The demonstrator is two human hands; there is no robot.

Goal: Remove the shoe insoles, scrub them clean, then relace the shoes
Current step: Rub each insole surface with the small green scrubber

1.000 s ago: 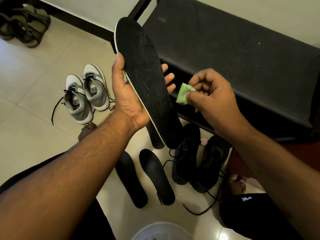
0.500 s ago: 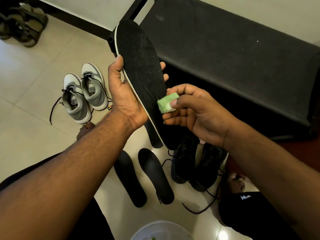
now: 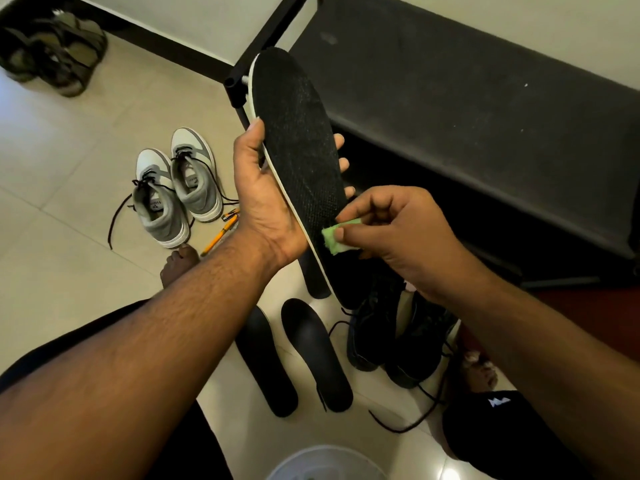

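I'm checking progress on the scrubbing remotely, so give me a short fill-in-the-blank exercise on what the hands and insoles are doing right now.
1. The left hand grips the black insole while the right hand pinches a small ____ sponge.
2. The sponge touches the held insole near its ____ end.
3. The grey sneakers stand on the ____.

Missing words: green; lower; floor

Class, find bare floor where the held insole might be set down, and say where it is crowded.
Bare tiles lie left of the grey sneakers, below the sandals. Crowded: the floor insoles beside the black shoes, under the held insole.
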